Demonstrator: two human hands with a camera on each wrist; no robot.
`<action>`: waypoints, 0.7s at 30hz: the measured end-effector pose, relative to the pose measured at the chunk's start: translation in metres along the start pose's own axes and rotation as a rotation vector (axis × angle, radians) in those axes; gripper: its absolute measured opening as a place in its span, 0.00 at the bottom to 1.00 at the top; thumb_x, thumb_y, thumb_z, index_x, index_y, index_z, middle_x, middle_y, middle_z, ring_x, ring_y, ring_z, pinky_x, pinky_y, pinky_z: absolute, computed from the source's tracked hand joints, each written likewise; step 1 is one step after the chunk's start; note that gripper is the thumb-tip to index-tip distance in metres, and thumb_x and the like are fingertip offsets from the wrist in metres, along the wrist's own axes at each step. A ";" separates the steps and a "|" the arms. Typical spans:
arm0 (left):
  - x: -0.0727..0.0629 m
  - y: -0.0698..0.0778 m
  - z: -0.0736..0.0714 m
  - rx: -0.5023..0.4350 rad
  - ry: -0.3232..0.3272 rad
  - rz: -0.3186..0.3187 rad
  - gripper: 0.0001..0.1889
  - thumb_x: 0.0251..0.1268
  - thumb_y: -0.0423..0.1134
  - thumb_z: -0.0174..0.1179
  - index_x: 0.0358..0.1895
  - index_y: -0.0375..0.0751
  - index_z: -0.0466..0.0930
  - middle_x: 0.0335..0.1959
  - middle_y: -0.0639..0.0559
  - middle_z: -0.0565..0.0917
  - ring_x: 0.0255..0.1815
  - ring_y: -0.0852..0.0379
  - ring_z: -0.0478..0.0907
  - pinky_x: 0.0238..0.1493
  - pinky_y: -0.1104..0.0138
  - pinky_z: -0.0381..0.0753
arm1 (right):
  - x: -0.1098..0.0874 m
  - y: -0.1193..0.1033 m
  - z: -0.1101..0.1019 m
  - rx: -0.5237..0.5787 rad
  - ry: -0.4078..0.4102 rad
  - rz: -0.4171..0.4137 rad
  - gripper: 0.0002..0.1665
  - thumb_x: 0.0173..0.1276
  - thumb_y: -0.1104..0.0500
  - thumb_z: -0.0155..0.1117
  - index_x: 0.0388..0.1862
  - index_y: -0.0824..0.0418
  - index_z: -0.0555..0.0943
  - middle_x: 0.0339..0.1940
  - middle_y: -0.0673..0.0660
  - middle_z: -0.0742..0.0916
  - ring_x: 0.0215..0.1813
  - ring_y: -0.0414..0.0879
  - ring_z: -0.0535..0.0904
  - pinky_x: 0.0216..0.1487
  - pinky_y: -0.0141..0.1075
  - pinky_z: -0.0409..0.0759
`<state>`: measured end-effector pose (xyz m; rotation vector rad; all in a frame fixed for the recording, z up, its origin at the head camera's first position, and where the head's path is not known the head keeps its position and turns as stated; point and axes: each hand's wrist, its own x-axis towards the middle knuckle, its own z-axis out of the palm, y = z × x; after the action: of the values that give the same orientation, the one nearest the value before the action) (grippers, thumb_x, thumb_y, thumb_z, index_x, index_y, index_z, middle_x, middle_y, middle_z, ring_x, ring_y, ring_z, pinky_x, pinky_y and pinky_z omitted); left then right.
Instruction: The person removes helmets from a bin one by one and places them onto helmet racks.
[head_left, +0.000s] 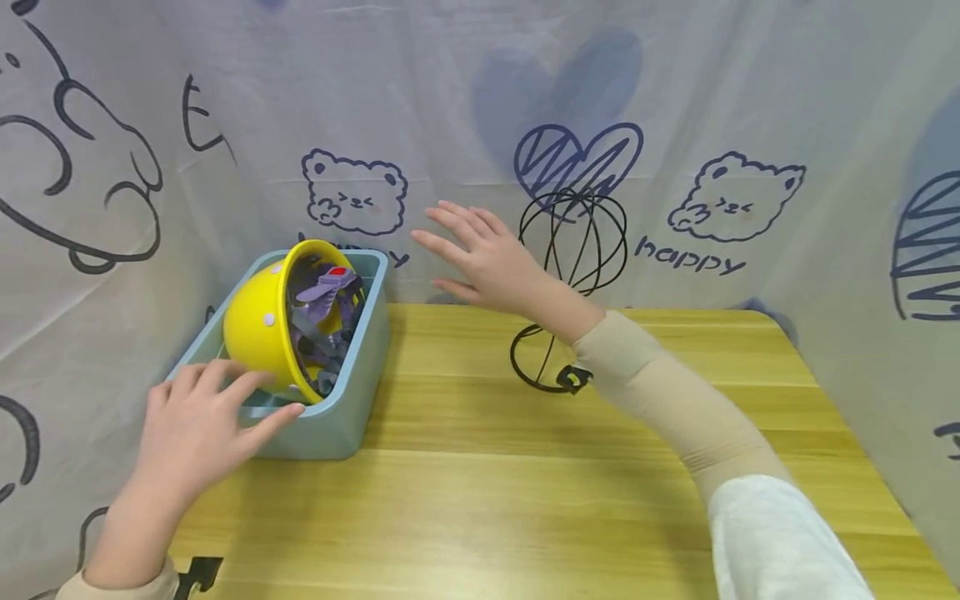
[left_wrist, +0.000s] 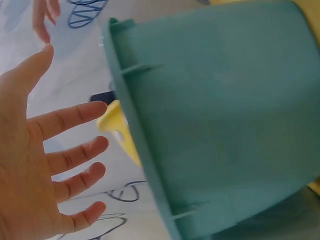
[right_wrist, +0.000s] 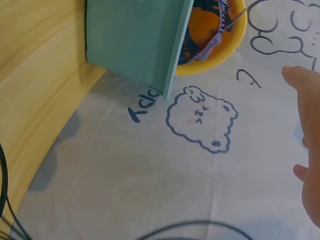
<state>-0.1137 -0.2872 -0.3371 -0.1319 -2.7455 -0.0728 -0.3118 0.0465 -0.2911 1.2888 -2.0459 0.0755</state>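
A yellow helmet (head_left: 258,321) with white dots lies tilted on its side in a blue-green bin (head_left: 363,367), its opening turned to the right. Purple and dark straps (head_left: 322,304) show inside it. My left hand (head_left: 198,421) hovers over the bin's near left corner with fingers spread, close to the helmet's lower side. In the left wrist view that hand (left_wrist: 55,150) appears beside the bin wall, holding nothing. My right hand (head_left: 491,258) is raised to the right of the bin, fingers extended and nothing in them; its forearm passes in front of a black wire stand (head_left: 573,242).
The wire stand, with a round cage top and a ring base (head_left: 525,379), stands near the back of the wooden table (head_left: 450,500). Fabric curtains (head_left: 450,100) printed with bears and hearts enclose the back and sides.
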 end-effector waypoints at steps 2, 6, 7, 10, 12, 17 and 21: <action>0.001 -0.004 0.002 -0.007 -0.057 -0.020 0.31 0.54 0.73 0.57 0.47 0.52 0.83 0.53 0.42 0.76 0.54 0.34 0.65 0.49 0.36 0.60 | 0.009 -0.002 0.008 0.004 -0.028 0.005 0.37 0.71 0.39 0.56 0.74 0.51 0.64 0.74 0.61 0.68 0.78 0.56 0.59 0.76 0.49 0.57; 0.003 -0.012 0.008 -0.009 -0.126 -0.048 0.32 0.56 0.75 0.53 0.46 0.52 0.83 0.54 0.42 0.76 0.54 0.33 0.65 0.49 0.36 0.61 | 0.025 -0.003 0.019 0.032 -0.069 0.017 0.38 0.71 0.37 0.54 0.75 0.49 0.63 0.75 0.60 0.67 0.78 0.54 0.58 0.76 0.50 0.57; 0.003 -0.014 0.009 -0.005 -0.133 -0.054 0.32 0.56 0.75 0.53 0.45 0.52 0.84 0.54 0.42 0.76 0.54 0.33 0.66 0.48 0.36 0.62 | 0.028 -0.003 0.021 0.036 -0.082 0.018 0.38 0.71 0.36 0.54 0.75 0.49 0.62 0.75 0.59 0.67 0.78 0.54 0.57 0.76 0.50 0.57; 0.003 -0.020 0.011 0.008 -0.149 -0.061 0.32 0.56 0.76 0.52 0.45 0.52 0.84 0.52 0.41 0.77 0.52 0.34 0.68 0.45 0.38 0.65 | 0.038 -0.003 0.026 0.060 -0.129 0.014 0.39 0.70 0.36 0.55 0.76 0.47 0.61 0.77 0.58 0.65 0.79 0.52 0.56 0.76 0.49 0.56; 0.003 -0.022 0.013 0.012 -0.166 -0.064 0.33 0.56 0.76 0.51 0.45 0.53 0.83 0.52 0.42 0.78 0.51 0.34 0.68 0.44 0.39 0.66 | 0.045 -0.003 0.030 0.071 -0.166 0.005 0.40 0.69 0.36 0.57 0.76 0.47 0.60 0.77 0.57 0.63 0.79 0.52 0.55 0.77 0.49 0.54; -0.001 -0.024 0.017 -0.008 -0.196 -0.083 0.33 0.57 0.76 0.50 0.43 0.52 0.82 0.52 0.42 0.78 0.50 0.36 0.69 0.44 0.41 0.66 | 0.063 -0.008 0.037 0.110 -0.249 -0.020 0.43 0.68 0.36 0.59 0.77 0.46 0.59 0.78 0.56 0.63 0.80 0.53 0.53 0.77 0.50 0.54; -0.002 -0.026 0.018 -0.023 -0.189 -0.093 0.33 0.58 0.75 0.50 0.42 0.49 0.82 0.48 0.42 0.78 0.46 0.38 0.70 0.41 0.43 0.66 | 0.077 -0.015 0.044 0.141 -0.280 -0.035 0.44 0.66 0.36 0.62 0.76 0.46 0.59 0.77 0.57 0.64 0.80 0.54 0.54 0.77 0.52 0.55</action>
<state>-0.1211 -0.3119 -0.3554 -0.0170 -2.9399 -0.1229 -0.3428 -0.0377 -0.2833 1.4913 -2.2869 0.0242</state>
